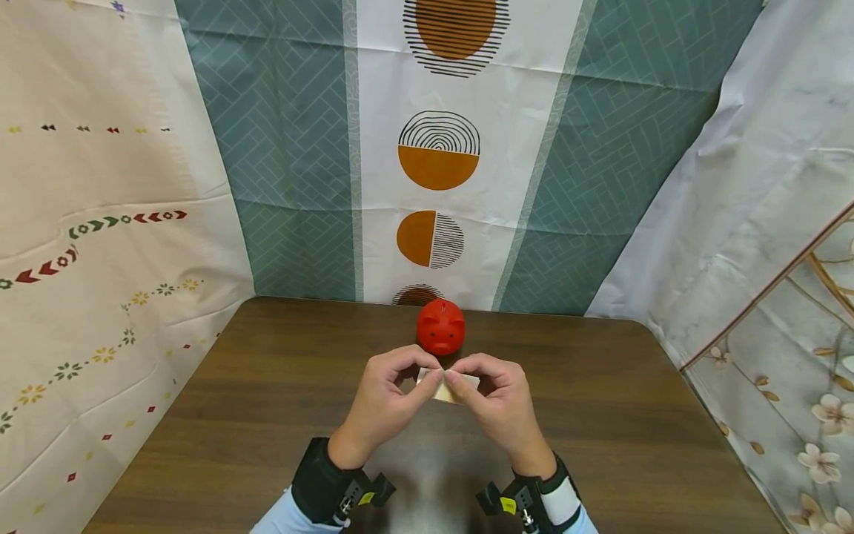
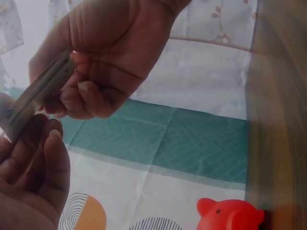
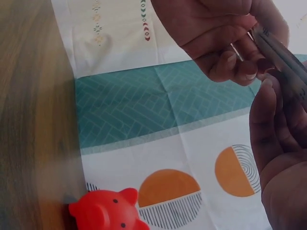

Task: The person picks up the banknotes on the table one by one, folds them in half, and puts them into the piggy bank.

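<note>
Both hands meet over the table, just in front of a red piggy bank (image 1: 441, 330). Between them is a small folded banknote (image 1: 448, 393), pale with printed marks. My left hand (image 1: 382, 404) pinches one end between thumb and fingers, and my right hand (image 1: 503, 404) pinches the other, the thumb tips nearly touching at the middle. In the left wrist view the folded banknote (image 2: 41, 93) appears as a narrow strip with layered edges. From the right wrist the banknote (image 3: 280, 57) is seen nearly edge-on, partly hidden by fingers.
The brown wooden table (image 1: 267, 415) spreads on both sides of the hands. A teal and white patterned cloth (image 1: 293, 163) hangs behind its far edge. Light cloths hang at the left (image 1: 100, 297) and right (image 1: 747, 245). Each wrist wears a black strap with a camera.
</note>
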Demonstrator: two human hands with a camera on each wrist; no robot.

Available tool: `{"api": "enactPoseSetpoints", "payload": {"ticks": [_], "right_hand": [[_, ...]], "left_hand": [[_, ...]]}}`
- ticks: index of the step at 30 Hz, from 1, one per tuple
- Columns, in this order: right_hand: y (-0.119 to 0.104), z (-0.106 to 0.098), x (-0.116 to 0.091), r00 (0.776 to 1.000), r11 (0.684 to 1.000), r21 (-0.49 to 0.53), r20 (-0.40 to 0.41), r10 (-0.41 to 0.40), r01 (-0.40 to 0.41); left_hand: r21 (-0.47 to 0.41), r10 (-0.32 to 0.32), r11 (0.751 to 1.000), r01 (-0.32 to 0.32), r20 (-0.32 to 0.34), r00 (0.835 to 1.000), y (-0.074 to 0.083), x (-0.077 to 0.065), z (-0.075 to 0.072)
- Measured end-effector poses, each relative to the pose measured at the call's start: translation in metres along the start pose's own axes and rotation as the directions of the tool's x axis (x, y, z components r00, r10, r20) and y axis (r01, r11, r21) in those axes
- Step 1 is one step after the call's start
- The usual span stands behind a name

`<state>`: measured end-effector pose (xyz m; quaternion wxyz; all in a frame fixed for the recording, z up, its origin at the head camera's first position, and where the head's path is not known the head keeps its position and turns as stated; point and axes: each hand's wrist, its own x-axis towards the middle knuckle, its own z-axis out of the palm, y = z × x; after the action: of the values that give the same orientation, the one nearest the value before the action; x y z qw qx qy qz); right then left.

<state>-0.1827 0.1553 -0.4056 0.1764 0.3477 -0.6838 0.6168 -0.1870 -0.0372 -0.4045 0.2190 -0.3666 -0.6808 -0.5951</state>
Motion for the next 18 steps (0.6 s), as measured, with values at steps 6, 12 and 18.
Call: {"api": "enactPoseSetpoints", "payload": {"ticks": [6, 12, 18], "right_hand": [[-0.0023, 0.0016, 0.0002, 1.000, 0.999, -0.037, -0.003, 0.011, -0.012], [-0.0031, 0.0026, 0.0008, 1.000, 0.999, -0.052, -0.007, 0.009, -0.009], [-0.0031, 0.0022, 0.0010, 0.999, 0.997, -0.062, -0.010, 0.039, -0.040]], "left_hand": [[0.009, -0.010, 1.000, 0.010, 0.006, 1.000, -0.0008, 0.0000, -0.0013], [-0.021, -0.040, 0.999, 0.040, 0.008, 0.999, -0.0019, 0.0006, -0.0017], [-0.037, -0.076, 0.996, 0.076, 0.013, 0.997, -0.0018, 0.0008, -0.0023]]}}
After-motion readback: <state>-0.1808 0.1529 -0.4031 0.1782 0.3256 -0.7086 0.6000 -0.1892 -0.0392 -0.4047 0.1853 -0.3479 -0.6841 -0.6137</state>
